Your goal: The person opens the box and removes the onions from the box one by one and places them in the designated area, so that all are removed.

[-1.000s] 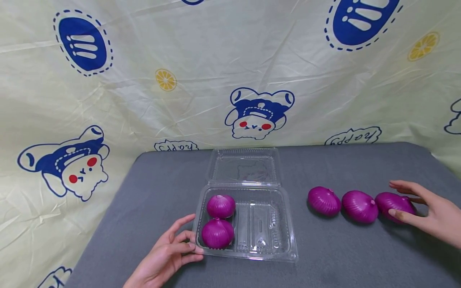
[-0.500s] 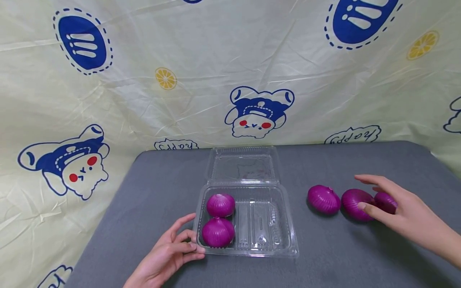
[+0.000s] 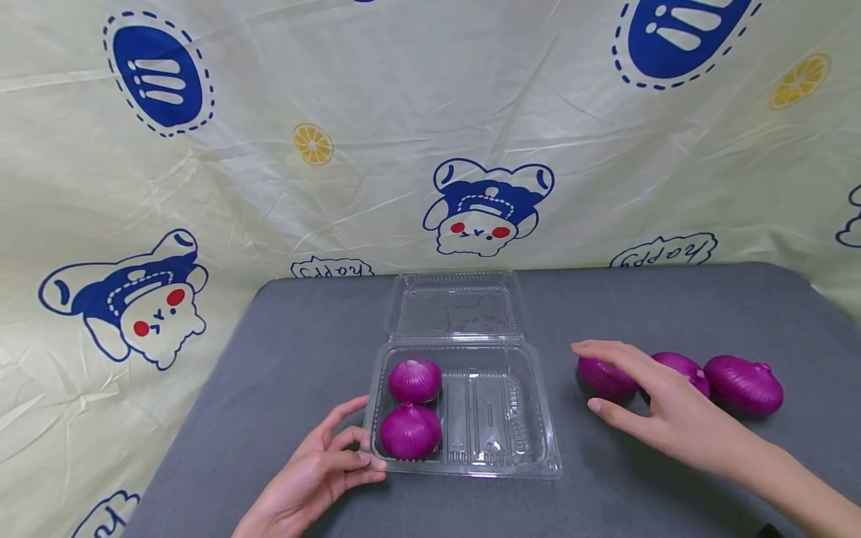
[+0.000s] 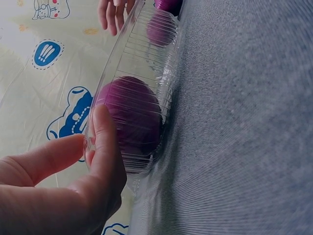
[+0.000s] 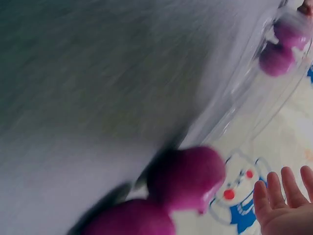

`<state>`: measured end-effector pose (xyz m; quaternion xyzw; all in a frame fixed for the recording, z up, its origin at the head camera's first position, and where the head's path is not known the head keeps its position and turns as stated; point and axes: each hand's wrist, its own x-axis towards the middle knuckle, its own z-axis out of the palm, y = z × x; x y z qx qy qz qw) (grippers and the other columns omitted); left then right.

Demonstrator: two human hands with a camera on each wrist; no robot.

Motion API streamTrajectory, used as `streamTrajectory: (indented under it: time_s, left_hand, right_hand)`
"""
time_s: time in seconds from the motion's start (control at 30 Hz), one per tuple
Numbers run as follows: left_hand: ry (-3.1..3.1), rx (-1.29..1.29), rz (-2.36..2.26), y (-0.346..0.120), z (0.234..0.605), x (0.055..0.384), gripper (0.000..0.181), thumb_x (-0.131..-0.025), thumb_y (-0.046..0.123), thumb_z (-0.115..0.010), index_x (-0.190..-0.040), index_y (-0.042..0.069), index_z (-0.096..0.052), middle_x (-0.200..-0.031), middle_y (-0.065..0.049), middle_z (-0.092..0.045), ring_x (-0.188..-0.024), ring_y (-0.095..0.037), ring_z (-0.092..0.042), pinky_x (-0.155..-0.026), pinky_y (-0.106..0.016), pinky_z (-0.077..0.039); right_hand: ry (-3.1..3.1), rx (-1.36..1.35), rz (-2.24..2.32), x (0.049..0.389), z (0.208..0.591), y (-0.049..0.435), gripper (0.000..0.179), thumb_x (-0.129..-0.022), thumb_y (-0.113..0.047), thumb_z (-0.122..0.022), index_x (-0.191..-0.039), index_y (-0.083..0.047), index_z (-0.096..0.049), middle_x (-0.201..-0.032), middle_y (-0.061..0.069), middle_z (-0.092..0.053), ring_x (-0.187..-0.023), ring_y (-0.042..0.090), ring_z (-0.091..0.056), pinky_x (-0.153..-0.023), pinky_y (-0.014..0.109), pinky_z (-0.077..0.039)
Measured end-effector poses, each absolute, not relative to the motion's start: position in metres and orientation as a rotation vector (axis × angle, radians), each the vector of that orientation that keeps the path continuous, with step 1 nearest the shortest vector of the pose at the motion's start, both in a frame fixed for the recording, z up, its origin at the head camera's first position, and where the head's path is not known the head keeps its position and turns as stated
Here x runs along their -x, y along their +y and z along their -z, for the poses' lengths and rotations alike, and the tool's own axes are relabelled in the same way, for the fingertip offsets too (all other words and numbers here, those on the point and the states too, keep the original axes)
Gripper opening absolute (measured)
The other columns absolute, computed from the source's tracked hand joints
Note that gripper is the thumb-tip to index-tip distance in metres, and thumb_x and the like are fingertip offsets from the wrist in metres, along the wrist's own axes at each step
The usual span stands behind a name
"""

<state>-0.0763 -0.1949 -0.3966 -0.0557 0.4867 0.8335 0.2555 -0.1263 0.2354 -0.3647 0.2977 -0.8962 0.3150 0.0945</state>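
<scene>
A clear plastic clamshell container (image 3: 491, 472) lies on the grey table with its lid folded back. Two purple onions (image 3: 411, 432) sit along its left side. My left hand (image 3: 316, 474) pinches the rim at the front left corner; in the left wrist view, the thumb and fingers (image 4: 105, 142) grip that edge. To the right of the container is a row of onions (image 3: 745, 386). Over the row's left part hovers my right hand (image 3: 673, 415), fingers apart, thumb and fingertips around the nearest onion (image 3: 603, 379). The middle onion (image 3: 682, 368) is partly hidden behind this hand.
The container's see-through lid (image 3: 457, 306) reaches almost to the table's back edge. A pale printed cloth (image 3: 377, 97) hangs behind the grey table (image 3: 303, 359). A small dark object (image 3: 769, 531) shows at the bottom right edge.
My right hand has moved left along the row, from the rightmost onion, over the middle one, to the leftmost. My left hand stays at the container's corner.
</scene>
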Motion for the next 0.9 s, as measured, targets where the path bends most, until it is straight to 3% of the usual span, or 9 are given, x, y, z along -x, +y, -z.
streamTrajectory:
  time_s: [0.1,0.23,0.33,0.5,0.7,0.9]
  left_hand:
    - [1.323,0.151,-2.263,-0.195,0.397,0.077,0.078,-0.088,-0.014,-0.054,-0.152,0.010,-0.017,-0.093,-0.008,-0.051,-0.087,-0.029,-0.067,-0.090,-0.044,-0.053]
    - [1.321,0.147,-2.261,-0.194,0.397,0.077,0.078,-0.088,-0.014,-0.054,-0.152,0.010,-0.016,-0.093,-0.007,-0.051,-0.087,-0.029,-0.067,-0.089,-0.045,-0.053]
    - [1.323,0.141,-2.259,-0.194,0.396,0.078,0.078,-0.088,-0.014,-0.054,-0.152,0.010,-0.017,-0.093,-0.007,-0.051,-0.087,-0.029,-0.067,-0.090,-0.045,-0.053]
    - [1.322,0.130,-2.259,-0.194,0.396,0.079,0.078,-0.087,-0.014,-0.054,-0.152,0.010,-0.017,-0.094,-0.008,-0.051,-0.087,-0.029,-0.067,-0.090,-0.044,-0.053]
    - [1.324,0.122,-2.254,-0.195,0.396,0.078,0.077,-0.088,-0.014,-0.054,-0.152,0.010,-0.017,-0.093,-0.008,-0.051,-0.088,-0.029,-0.067,-0.091,-0.045,-0.052]
    - [1.322,0.142,-2.248,-0.196,0.396,0.077,0.076,-0.090,-0.013,-0.054,-0.152,0.010,-0.017,-0.093,-0.008,-0.051,-0.089,-0.028,-0.067,-0.091,-0.045,-0.052]
  right_hand:
    - [-2.681,-0.935,-0.972,0.123,0.365,0.222,0.069,-0.083,-0.021,-0.081,-0.142,-0.031,-0.048,-0.139,-0.011,-0.050,-0.128,0.004,-0.044,-0.099,0.011,-0.036]
    - [-2.710,-0.980,-1.042,0.119,0.364,0.206,0.065,-0.085,-0.026,-0.079,-0.142,-0.031,-0.049,-0.139,-0.014,-0.049,-0.126,0.006,-0.047,-0.094,0.029,-0.050]
    - [-2.665,-1.075,-1.099,0.116,0.364,0.195,0.063,-0.087,-0.022,-0.077,-0.142,-0.029,-0.049,-0.139,-0.011,-0.050,-0.125,0.010,-0.049,-0.090,0.039,-0.053]
    - [-2.571,-1.255,-1.199,0.114,0.368,0.178,0.060,-0.089,-0.015,-0.074,-0.142,-0.024,-0.048,-0.140,-0.006,-0.051,-0.126,0.013,-0.050,-0.094,0.037,-0.051]
    - [-2.547,-1.366,-1.275,0.114,0.375,0.159,0.053,-0.093,-0.017,-0.069,-0.142,-0.023,-0.048,-0.142,-0.004,-0.050,-0.129,0.016,-0.048,-0.100,0.034,-0.047]
    - [-2.562,-1.453,-1.357,0.114,0.382,0.140,0.050,-0.097,-0.023,-0.064,-0.143,-0.028,-0.045,-0.142,-0.007,-0.048,-0.123,0.015,-0.052,-0.094,0.038,-0.051]
